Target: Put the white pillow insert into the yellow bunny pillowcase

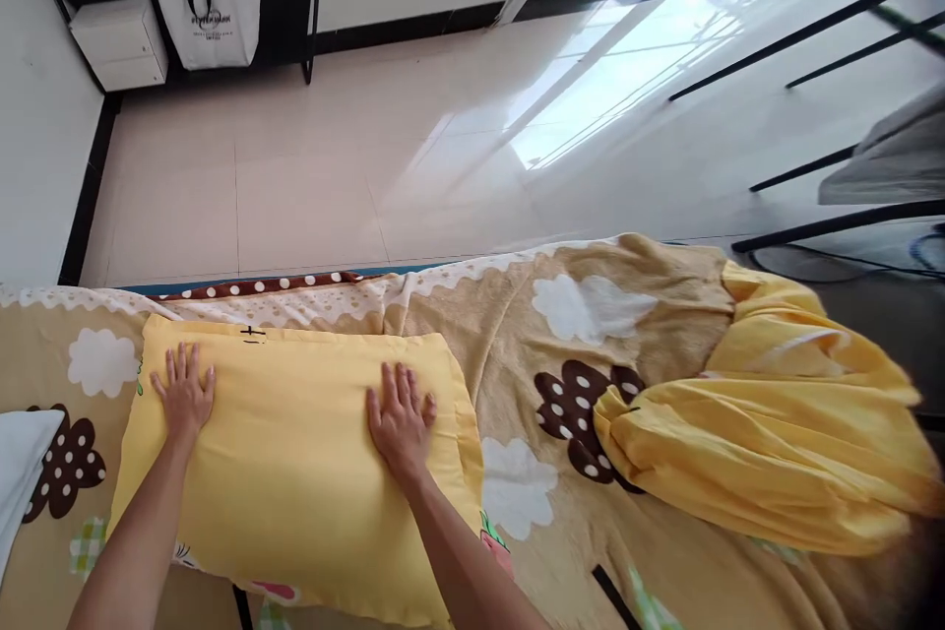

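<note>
A plump yellow pillow (295, 453) with a flanged edge lies flat on the bed, plain side up, with bits of printed pattern showing along its borders. My left hand (183, 396) rests palm down near its far left corner, fingers spread. Toward the right end, my right hand (403, 418) presses flat on the same pillow, fingers stretched out and slightly apart. Neither hand grips anything. Under the pillow spreads a tan blanket (509, 315) printed with white clouds and brown dotted flowers.
Bunched yellow fabric (768, 433) lies on the blanket at right. White cloth (22, 463) shows at the left edge. Beyond the bed is a tiled floor (317, 177), with a white tote bag (214, 20) and white box (122, 44) against the far wall. Dark metal legs (812, 30) stand at right.
</note>
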{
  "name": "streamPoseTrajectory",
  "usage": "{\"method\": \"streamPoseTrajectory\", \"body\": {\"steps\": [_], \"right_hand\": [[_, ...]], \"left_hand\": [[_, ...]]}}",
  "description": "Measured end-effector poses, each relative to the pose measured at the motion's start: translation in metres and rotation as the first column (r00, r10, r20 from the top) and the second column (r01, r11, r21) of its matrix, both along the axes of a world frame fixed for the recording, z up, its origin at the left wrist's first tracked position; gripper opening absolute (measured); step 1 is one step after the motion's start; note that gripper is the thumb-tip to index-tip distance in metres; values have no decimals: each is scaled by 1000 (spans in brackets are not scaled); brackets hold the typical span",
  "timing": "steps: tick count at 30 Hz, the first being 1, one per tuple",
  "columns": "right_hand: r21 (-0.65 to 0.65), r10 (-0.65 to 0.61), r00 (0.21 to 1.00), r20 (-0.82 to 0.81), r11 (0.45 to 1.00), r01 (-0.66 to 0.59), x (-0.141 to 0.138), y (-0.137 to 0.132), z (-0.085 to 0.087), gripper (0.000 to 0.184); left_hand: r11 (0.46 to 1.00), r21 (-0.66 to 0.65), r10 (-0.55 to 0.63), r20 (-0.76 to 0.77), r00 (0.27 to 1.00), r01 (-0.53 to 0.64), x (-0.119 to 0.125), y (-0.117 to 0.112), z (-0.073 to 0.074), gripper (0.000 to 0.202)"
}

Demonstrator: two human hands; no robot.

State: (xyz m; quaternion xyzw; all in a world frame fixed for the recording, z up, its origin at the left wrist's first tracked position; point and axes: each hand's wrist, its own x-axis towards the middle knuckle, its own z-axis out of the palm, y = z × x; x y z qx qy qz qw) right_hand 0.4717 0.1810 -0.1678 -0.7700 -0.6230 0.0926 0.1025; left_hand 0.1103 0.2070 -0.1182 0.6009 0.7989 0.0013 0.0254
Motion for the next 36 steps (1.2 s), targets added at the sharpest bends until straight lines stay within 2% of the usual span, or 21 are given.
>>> {"method": "streamPoseTrajectory", "body": {"steps": [2,5,7,10,14,22,32,36], "right_hand": [[69,-70,997,35,995,67,5,-3,-19,59],[100,-75,995,58,993,69,-3,-7,-43,62],[83,-81,994,68,994,75,-7,-8,-55,67],[70,-81,993,80,995,75,-5,-6,-65,71],[50,-50,993,109,998,45,-1,-7,-71,73],[42,-35,990,137,999,29,1,-16,-84,76],[70,-6,993,120,998,-2,3,-17,-83,76],[85,-6,996,89,996,-2,4,-19,-86,77]], "left_hand": [[997,73,3,6,1000,-3,-3,-3,-19,61],[988,151,-12,31,999,7,1,-6,-46,65],[989,147,-11,51,999,3,2,-8,-59,67],[997,69,26,68,997,-31,0,-9,-69,70],[998,-19,62,53,997,-61,0,-10,-72,71],[998,-54,44,-6,999,-44,1,-11,-75,73],[999,-51,11,-54,998,-14,5,-5,-66,69],[998,-61,28,-22,999,-29,7,-2,-62,68]]}}
